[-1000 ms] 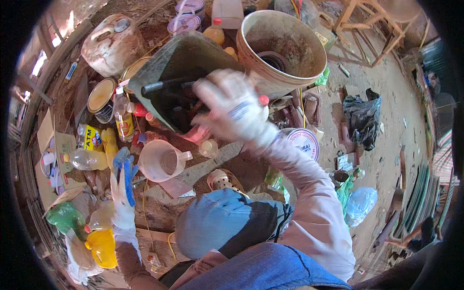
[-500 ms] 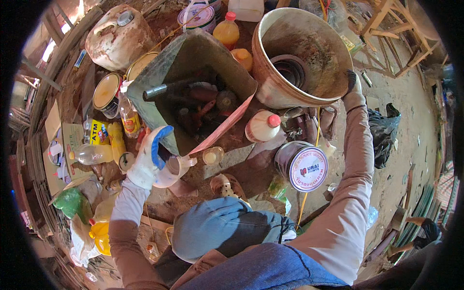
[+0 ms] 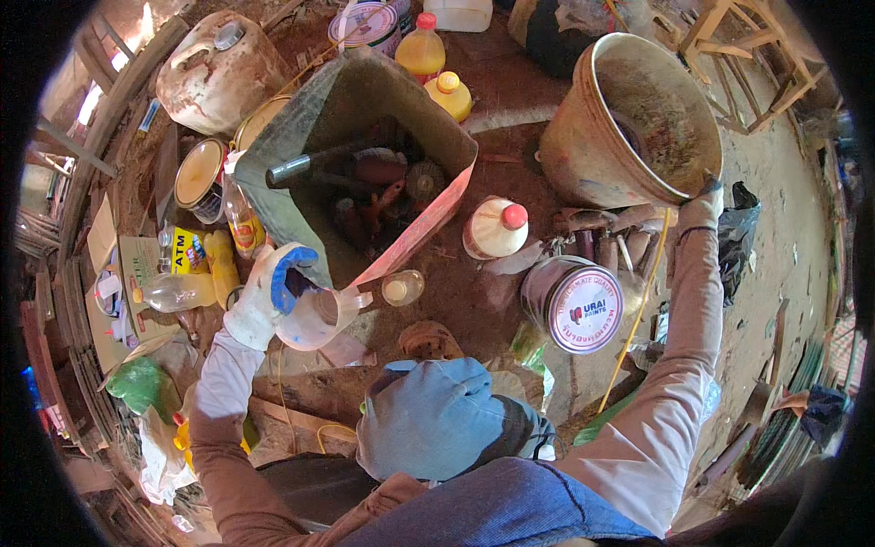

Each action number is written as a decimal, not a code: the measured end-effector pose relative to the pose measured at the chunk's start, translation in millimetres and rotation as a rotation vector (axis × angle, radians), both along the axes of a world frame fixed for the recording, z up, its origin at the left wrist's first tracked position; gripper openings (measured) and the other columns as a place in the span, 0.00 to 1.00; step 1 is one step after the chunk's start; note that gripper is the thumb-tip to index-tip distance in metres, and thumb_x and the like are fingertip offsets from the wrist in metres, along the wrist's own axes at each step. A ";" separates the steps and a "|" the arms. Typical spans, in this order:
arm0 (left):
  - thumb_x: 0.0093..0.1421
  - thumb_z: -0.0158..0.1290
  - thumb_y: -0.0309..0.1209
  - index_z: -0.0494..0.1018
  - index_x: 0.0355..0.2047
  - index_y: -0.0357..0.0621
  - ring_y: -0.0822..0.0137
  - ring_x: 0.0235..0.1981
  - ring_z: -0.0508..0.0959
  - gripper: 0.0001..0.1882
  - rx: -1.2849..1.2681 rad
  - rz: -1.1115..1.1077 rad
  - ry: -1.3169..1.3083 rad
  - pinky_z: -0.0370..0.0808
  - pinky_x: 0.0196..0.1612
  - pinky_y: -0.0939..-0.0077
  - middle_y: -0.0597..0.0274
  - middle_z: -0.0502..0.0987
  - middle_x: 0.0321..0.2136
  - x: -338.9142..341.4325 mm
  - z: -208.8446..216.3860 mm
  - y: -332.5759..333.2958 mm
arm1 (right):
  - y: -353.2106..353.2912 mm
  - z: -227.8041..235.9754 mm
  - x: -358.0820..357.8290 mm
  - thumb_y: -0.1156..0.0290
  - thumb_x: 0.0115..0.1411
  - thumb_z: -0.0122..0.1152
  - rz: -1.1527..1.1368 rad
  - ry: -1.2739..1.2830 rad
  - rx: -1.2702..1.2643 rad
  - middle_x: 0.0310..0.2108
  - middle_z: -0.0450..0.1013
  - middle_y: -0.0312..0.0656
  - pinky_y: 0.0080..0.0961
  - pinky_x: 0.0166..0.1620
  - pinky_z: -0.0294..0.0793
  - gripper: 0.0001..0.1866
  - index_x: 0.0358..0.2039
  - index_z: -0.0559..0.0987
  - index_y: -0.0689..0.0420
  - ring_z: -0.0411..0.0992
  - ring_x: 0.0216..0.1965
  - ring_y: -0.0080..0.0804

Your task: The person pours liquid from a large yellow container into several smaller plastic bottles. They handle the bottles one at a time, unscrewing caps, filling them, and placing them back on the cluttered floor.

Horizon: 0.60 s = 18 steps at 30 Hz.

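The right hand [image 3: 700, 210] grips a tilted, dirty-white plastic bucket [image 3: 592, 155]; the left hand [image 3: 260, 305] curls beside a translucent plastic jug [image 3: 314, 326], grip unclear; a grey square container [image 3: 305, 118] still holds dark items [image 3: 378, 173].

Gloved hands [image 3: 258, 303] [image 3: 701, 210] curled, well apart

The brown floor [image 3: 510, 173] carries a jerrycan [image 3: 211, 91] at far left, a white bottle [image 3: 492, 235] in the middle, a paint can [image 3: 579, 305] at near right.

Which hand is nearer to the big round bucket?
Right. The right hand touches the bucket at its rim; the left hand is far left of it, by the mug.
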<state>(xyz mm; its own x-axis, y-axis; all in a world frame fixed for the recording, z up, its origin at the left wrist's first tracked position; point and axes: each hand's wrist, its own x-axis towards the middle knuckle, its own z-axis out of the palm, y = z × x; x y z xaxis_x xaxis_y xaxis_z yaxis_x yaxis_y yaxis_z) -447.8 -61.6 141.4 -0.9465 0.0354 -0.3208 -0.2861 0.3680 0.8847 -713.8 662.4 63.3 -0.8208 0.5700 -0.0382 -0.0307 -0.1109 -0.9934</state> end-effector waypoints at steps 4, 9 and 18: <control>0.57 0.52 0.27 0.75 0.40 0.38 0.64 0.41 0.77 0.11 0.133 0.041 0.068 0.73 0.47 0.72 0.58 0.77 0.39 2.2 -25.9 -2.7 | 29.6 20.0 -15.7 0.63 0.58 0.58 -0.123 -0.066 -0.091 0.41 0.78 0.45 0.39 0.47 0.75 0.18 0.45 0.79 0.60 0.77 0.40 0.44; 0.60 0.50 0.30 0.75 0.40 0.36 0.63 0.42 0.77 0.12 -0.172 -0.015 0.178 0.72 0.48 0.72 0.57 0.77 0.39 12.8 -18.2 -3.0 | -64.3 82.9 14.6 0.54 0.60 0.59 -0.328 -0.336 1.575 0.51 0.72 0.50 0.43 0.55 0.69 0.30 0.57 0.71 0.60 0.71 0.50 0.48; 0.64 0.47 0.28 0.75 0.43 0.36 0.64 0.46 0.76 0.11 -0.193 -0.098 0.340 0.70 0.53 0.72 0.58 0.76 0.43 15.2 -26.5 2.7 | -379.7 107.4 -8.1 0.57 0.59 0.59 0.807 0.421 1.512 0.38 0.75 0.50 0.45 0.38 0.77 0.22 0.52 0.73 0.49 0.77 0.37 0.51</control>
<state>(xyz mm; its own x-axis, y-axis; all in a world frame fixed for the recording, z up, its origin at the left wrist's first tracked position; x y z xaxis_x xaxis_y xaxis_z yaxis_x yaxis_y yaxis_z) -432.7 -58.9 114.9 -0.9949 0.1009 0.0003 0.0558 0.5475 0.8350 -721.9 282.7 170.7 -0.7042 -0.6122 0.3597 -0.6947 0.6988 -0.1707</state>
